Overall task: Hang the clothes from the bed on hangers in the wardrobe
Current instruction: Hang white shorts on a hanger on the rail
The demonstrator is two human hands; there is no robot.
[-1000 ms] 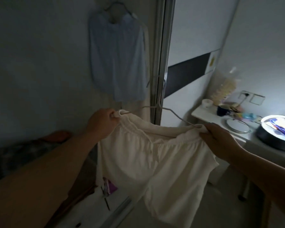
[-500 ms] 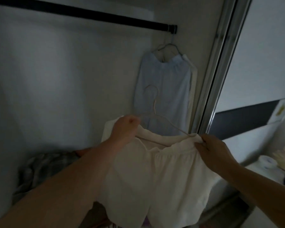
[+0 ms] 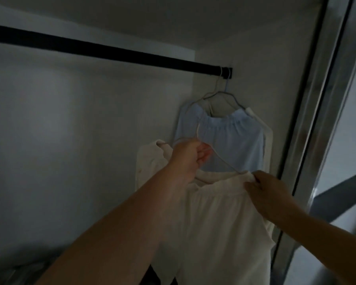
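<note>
Cream white shorts hang on a thin white wire hanger that I hold up inside the wardrobe. My left hand grips the hanger near its neck, below the hook. My right hand pinches the right end of the waistband at the hanger's shoulder. The black wardrobe rail runs above, well clear of the hook. Pale blue shorts hang on a hanger at the rail's right end, just behind my hands.
The metal frame of the sliding door rises close on the right. The wardrobe's white back wall fills the left. A dark heap of clothing lies at the bottom left of the wardrobe.
I have raised the hanger with the white shorts higher into the wardrobe and looked up. My left hand has shifted from the waistband's left end to the hanger's neck.
</note>
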